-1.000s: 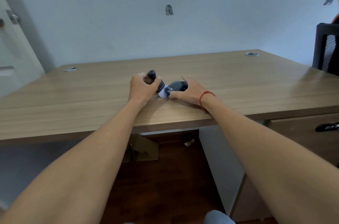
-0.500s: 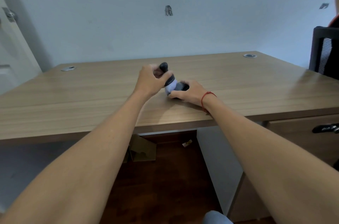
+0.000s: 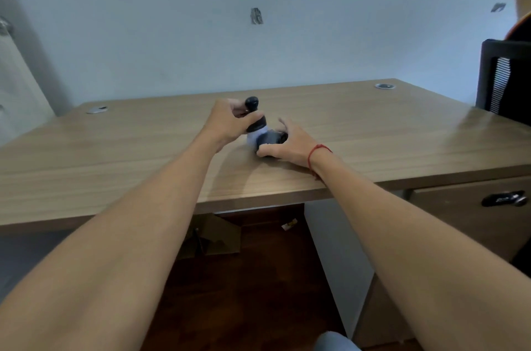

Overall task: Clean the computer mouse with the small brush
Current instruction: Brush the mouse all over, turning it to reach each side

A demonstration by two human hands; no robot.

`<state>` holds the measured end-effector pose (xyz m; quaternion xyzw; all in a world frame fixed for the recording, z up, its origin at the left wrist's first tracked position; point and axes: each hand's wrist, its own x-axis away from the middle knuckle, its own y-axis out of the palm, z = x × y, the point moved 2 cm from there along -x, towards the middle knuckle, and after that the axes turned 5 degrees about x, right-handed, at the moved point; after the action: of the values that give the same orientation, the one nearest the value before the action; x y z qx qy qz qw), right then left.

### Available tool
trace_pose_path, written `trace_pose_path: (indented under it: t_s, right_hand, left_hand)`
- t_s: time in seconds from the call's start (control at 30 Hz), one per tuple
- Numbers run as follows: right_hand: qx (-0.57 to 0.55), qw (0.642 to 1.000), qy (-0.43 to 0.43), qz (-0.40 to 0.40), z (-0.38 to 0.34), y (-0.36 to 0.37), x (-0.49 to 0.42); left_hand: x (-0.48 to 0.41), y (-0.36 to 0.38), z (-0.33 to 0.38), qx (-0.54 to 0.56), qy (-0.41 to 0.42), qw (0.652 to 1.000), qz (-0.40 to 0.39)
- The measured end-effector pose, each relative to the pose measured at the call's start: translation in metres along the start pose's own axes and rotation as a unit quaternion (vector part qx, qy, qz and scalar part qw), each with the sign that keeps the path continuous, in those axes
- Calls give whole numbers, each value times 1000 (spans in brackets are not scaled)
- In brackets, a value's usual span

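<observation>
A black computer mouse [image 3: 273, 139] lies on the wooden desk [image 3: 373, 143], mostly covered by my right hand [image 3: 290, 142], which grips its sides with thumb and fingers. My left hand [image 3: 230, 123] is shut on a small brush [image 3: 255, 123] with a black knobbed handle and pale bristles. The brush stands nearly upright, tilted slightly, and its bristles press on the near-left end of the mouse. A red string circles my right wrist.
A black mesh chair [image 3: 502, 80] stands at the desk's right end. Two cable grommets [image 3: 385, 86] sit near the desk's back corners. A drawer with a black handle [image 3: 504, 198] is below right, and a cardboard box [image 3: 212, 238] lies under the desk.
My left hand has lifted and swung the brush from lying slanted to nearly upright over the mouse. The right hand stays on the mouse.
</observation>
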<state>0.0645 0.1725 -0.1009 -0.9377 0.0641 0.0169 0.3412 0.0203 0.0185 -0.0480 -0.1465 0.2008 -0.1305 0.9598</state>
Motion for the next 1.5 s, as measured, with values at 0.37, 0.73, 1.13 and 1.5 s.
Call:
trace_pose_path:
  t_s: [0.37,0.73,1.13,1.5]
  right_hand:
    - [-37,999,1,-16,1,-5,-4]
    - [-36,998,2,-51,-1,-5,-8]
    - [-43,998,-23,-37,-2,-3,-9]
    - [-45,998,-25,-33,-2,-4,-12]
  left_hand:
    - [-18,1,15,15,-40,984,-176]
    - [-32,-13,12,-71,-14,989,-127]
    - [-31,10,4,12,2,992,-125]
    - [-28,10,6,19,-11,990,-138]
